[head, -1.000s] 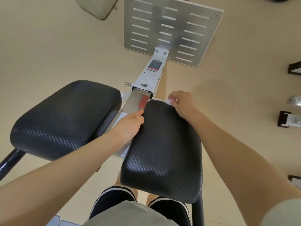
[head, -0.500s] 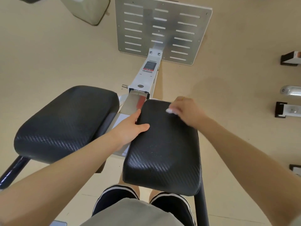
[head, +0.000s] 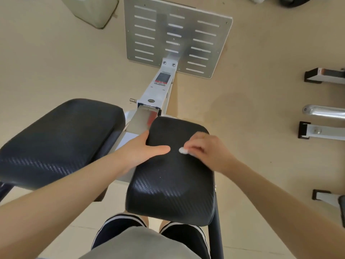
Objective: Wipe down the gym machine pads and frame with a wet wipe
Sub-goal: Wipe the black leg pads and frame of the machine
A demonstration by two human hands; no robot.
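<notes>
Wipe, a small white wad, sits pinched in the right hand on the right pad, near its far end. Left hand lies open, steadying the pad's inner edge. Pad-wiping looks underway; next, long strokes toward the near edge. Black textured vinyl, faintly glossy.

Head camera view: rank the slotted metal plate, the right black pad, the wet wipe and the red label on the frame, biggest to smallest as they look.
1. Right black pad (nearer the camera, so it may be flattered)
2. Slotted metal plate
3. Red label
4. Wet wipe, mostly hidden in the right hand
</notes>
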